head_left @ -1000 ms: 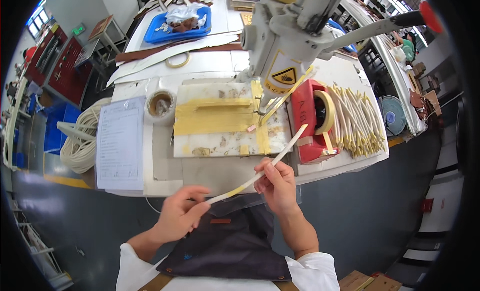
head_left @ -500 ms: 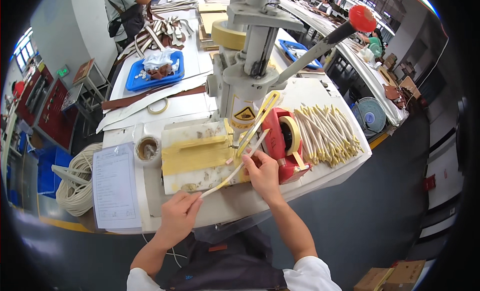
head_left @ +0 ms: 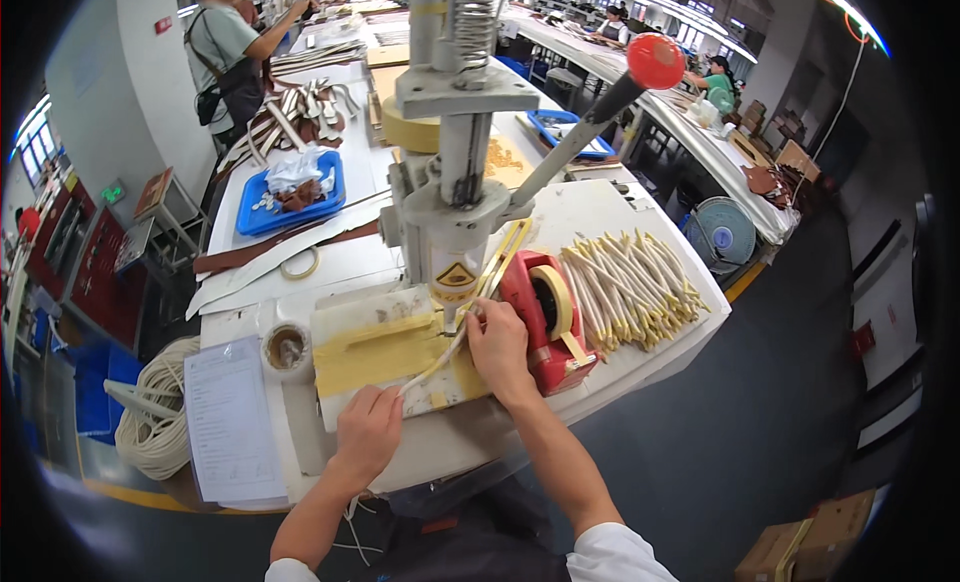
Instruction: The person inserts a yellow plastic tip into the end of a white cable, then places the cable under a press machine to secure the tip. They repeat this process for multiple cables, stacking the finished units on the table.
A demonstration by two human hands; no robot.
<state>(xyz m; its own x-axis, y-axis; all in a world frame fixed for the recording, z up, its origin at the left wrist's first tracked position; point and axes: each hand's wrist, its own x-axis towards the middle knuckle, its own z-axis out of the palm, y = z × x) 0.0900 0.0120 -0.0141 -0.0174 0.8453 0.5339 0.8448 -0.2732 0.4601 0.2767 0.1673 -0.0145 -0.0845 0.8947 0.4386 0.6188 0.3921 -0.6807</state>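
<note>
Stretched between my hands is a white cord (head_left: 434,368) with a yellow section, running slantwise over the press's base. My left hand (head_left: 368,424) pinches its near end at the front edge of the base. My right hand (head_left: 497,344) grips the other end close under the tip of the grey lever press (head_left: 458,207), fingers closed. The base (head_left: 375,347) is patched with yellow tape. Right beside my right hand stands a red tape dispenser (head_left: 525,292) holding a yellow roll. Narrow yellow-and-white strips (head_left: 508,254) lean between press and dispenser.
A pile of yellow-tipped white cords (head_left: 635,287) lies right of the dispenser. The press lever with its red knob (head_left: 655,62) juts up right. Left are a tape roll (head_left: 287,348), a paper sheet (head_left: 232,422), coiled cord (head_left: 160,412) and a blue tray (head_left: 245,220). People work farther back.
My right hand has moved up to the press tip, bringing the cord under it. My left hand still pinches the near end. The view has shifted, showing more of the room's far end.
</note>
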